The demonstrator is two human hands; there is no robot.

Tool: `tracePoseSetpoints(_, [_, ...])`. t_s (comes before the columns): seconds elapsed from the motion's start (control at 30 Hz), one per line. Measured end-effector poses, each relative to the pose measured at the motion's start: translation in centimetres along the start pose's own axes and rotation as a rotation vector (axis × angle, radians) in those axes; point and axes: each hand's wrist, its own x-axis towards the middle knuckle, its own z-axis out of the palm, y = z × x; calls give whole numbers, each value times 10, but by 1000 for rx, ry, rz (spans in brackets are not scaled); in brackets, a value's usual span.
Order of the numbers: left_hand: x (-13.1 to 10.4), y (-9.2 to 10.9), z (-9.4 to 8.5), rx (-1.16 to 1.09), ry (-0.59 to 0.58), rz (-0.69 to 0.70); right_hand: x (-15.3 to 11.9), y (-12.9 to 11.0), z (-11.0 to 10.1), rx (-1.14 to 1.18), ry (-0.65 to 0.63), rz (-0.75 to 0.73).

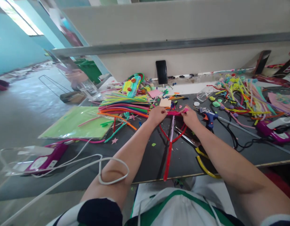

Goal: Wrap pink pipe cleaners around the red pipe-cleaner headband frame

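Near the middle of the dark table, my left hand [157, 115] is closed on the left end of a bright pink pipe cleaner piece [173, 113]. The fingers of my right hand [190, 117] pinch its right end. A stem [170, 150], pale lilac above and red below, hangs from the middle of the pink piece toward the table's front edge. Red pipe cleaners [179, 135] slant to both sides of the stem. Left of my left hand lies a bundle of many-coloured pipe cleaners [126, 106].
A blue glue gun [210, 118] and yellow-handled scissors [206, 166] lie around my right forearm. Purple power strips [49, 157] with white cables sit at both sides. A black phone [161, 72] leans on the back panel. A green sheet [76, 123] lies left.
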Motion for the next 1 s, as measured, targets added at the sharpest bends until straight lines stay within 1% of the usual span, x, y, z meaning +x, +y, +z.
tracePoseSetpoints(0.07, [-1,3,0,42,10,28,0,0,0,1,29,32])
tracePoseSetpoints(0.13, [-3,6,0,79,19,59,-1,-1,-2,8,59,29])
tracePoseSetpoints(0.23, [-8,9,-3,95,51,82,-3,-4,-10,48,85,-99])
tracePoseSetpoints(0.3, [-11,9,-6,49,115,99,-4,-7,-18,90,107,-196])
tracePoseSetpoints(0.33, [-12,9,-7,12,164,106,-4,-9,-22,105,129,-223])
tracePoseSetpoints(0.4, [-13,9,-8,-91,299,91,-4,-11,-31,115,188,-235])
tracePoseSetpoints(0.43, [-13,9,-7,-163,375,60,-4,-11,-35,117,219,-230])
tracePoseSetpoints(0.5, [-12,11,-3,-377,501,-51,-5,-13,-42,147,284,-218])
tracePoseSetpoints(0.53, [-11,12,-1,-522,542,-125,-5,-14,-46,176,316,-217])
tracePoseSetpoints(0.57, [-10,14,1,-684,556,-203,-6,-15,-50,208,349,-218])
tracePoseSetpoints(0.6, [-10,15,2,-852,540,-272,-6,-17,-54,238,384,-219])
tracePoseSetpoints(0.63, [-9,17,2,-1017,497,-327,-7,-18,-58,261,416,-220])
tracePoseSetpoints(0.67, [-10,20,2,-1169,430,-361,-8,-20,-61,279,448,-218])
tracePoseSetpoints(0.7, [-11,23,1,-1304,334,-374,-8,-22,-65,291,476,-216])
tracePoseSetpoints(0.77, [-14,31,-1,-1502,83,-345,-10,-26,-71,303,526,-223])
tracePoseSetpoints(0.83, [-20,40,-5,-1613,-196,-278,-11,-32,-75,293,547,-268])
tracePoseSetpoints(0.87, [-23,45,-6,-1640,-293,-247,-12,-34,-75,281,542,-302])
tracePoseSetpoints(0.9, [-25,49,-8,-1657,-358,-227,-12,-37,-75,266,522,-343])
tracePoseSetpoints(0.93, [-26,52,-9,-1669,-394,-219,-13,-40,-75,255,492,-385])
tracePoseSetpoints(1.0, [-27,54,-13,-1699,-425,-218,-14,-45,-73,248,426,-452])
